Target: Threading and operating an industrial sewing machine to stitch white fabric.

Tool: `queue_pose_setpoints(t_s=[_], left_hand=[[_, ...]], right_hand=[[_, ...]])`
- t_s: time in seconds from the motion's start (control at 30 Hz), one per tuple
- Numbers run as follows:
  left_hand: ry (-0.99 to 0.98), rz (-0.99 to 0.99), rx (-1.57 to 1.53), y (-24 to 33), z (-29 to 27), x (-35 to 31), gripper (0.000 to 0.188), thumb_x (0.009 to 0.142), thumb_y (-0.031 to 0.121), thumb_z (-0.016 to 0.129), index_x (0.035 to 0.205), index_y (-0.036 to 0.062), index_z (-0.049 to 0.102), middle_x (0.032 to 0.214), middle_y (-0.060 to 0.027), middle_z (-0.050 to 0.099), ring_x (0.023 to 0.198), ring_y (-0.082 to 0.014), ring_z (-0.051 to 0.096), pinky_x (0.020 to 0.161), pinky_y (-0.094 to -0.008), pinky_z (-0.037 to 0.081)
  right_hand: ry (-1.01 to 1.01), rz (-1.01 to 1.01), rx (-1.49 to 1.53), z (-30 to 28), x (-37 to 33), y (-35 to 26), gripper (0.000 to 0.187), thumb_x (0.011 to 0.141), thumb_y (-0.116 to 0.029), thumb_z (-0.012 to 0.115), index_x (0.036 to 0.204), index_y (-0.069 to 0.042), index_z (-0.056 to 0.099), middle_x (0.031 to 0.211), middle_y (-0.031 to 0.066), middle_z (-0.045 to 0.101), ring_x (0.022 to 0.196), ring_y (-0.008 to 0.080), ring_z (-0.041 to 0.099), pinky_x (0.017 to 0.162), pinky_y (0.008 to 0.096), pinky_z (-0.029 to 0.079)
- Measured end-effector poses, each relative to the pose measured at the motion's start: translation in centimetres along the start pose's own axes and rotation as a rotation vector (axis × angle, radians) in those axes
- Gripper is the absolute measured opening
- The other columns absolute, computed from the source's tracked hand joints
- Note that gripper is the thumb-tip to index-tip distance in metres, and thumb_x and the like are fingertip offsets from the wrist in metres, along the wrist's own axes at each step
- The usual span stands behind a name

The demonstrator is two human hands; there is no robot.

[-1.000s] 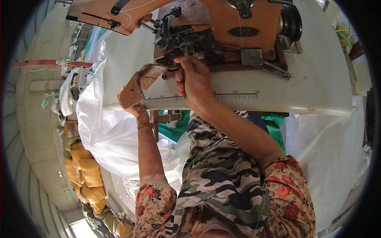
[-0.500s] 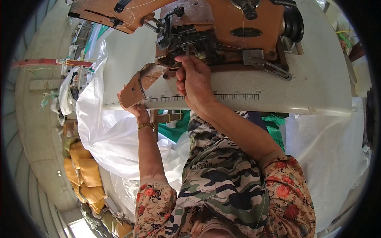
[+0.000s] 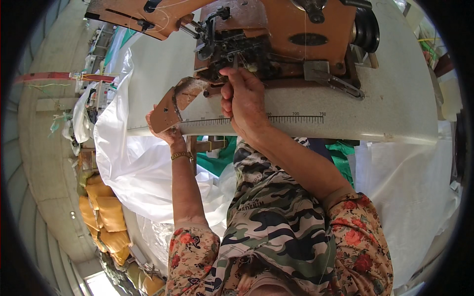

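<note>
Thin grey tool (image 3: 235,61) is being pinched between thumb and index of the right hand (image 3: 245,101); the other fingers are being curled into the palm, nearly a fist. Its tip is being pointed into the exposed dark mechanism (image 3: 247,47) of the brown sewing machine (image 3: 284,19), just above the table edge; tool is being covered mostly by the hand, so tweezers or screwdriver cannot be told. Contact of the tip with a part is not being shown clearly.

Brown cover plate (image 3: 166,114) is being held at an angle by the left hand (image 3: 173,136), left of the mechanism and over the table's (image 3: 395,106) front edge. Left fingers are being wrapped round the plate's left and lower edges; most are being hidden behind it, so firmness of grasp cannot be told. Gold-toned watch (image 3: 181,155) is being worn on the left wrist.

Printed ruler scale (image 3: 296,119) is being partly blocked by the right hand. Top of the machine is being cut off by the upper border. Small parts in the mechanism are being lost in shadow. White sheeting (image 3: 128,163) is being draped at left; camouflage apron (image 3: 276,232) is being worn, its lower part partly blocked by the right forearm.
</note>
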State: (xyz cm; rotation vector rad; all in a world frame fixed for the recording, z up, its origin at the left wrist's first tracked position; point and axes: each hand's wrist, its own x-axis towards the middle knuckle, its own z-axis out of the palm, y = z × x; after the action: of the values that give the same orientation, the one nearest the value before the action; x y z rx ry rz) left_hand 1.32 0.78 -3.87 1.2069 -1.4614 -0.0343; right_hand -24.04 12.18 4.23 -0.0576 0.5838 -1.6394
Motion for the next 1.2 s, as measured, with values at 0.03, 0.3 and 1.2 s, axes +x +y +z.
queue_pose_setpoints(t_s=[0.03, 0.3, 1.2], left_hand=[[-0.004, 0.033, 0.054, 0.1, 0.0, -0.1, 0.014, 0.082, 0.008, 0.064, 0.083, 0.0058, 0.05, 0.076, 0.0, 0.051, 0.068, -0.0099, 0.046, 0.063, -0.0241, 0.044], [-0.008, 0.012, -0.001, 1.3, 0.1, -0.4, 0.015, 0.081, 0.008, 0.064, 0.083, 0.0062, 0.049, 0.076, 0.0003, 0.05, 0.068, -0.0099, 0.046, 0.064, -0.0237, 0.044], [-0.005, -0.049, -0.216, 2.9, 0.3, -0.3, 0.013, 0.084, 0.007, 0.061, 0.081, 0.0063, 0.049, 0.074, -0.0001, 0.051, 0.067, -0.0086, 0.047, 0.062, -0.0217, 0.045]], right_hand=[[0.001, -0.001, 0.0, 0.0, 0.0, 0.0, 0.015, 0.093, -0.023, 0.049, 0.093, -0.01, 0.056, 0.057, -0.002, 0.042, 0.041, 0.0074, 0.036, 0.037, 0.0231, 0.029], [-0.008, -0.01, -0.015, 0.0, 0.2, 0.1, 0.016, 0.092, -0.024, 0.05, 0.093, -0.009, 0.057, 0.056, -0.0022, 0.042, 0.04, 0.0071, 0.036, 0.036, 0.0225, 0.029], [-0.024, -0.005, -0.006, -0.1, 0.1, 0.0, 0.019, 0.094, -0.024, 0.047, 0.098, -0.007, 0.054, 0.057, -0.002, 0.043, 0.042, 0.0073, 0.038, 0.038, 0.0235, 0.03]])
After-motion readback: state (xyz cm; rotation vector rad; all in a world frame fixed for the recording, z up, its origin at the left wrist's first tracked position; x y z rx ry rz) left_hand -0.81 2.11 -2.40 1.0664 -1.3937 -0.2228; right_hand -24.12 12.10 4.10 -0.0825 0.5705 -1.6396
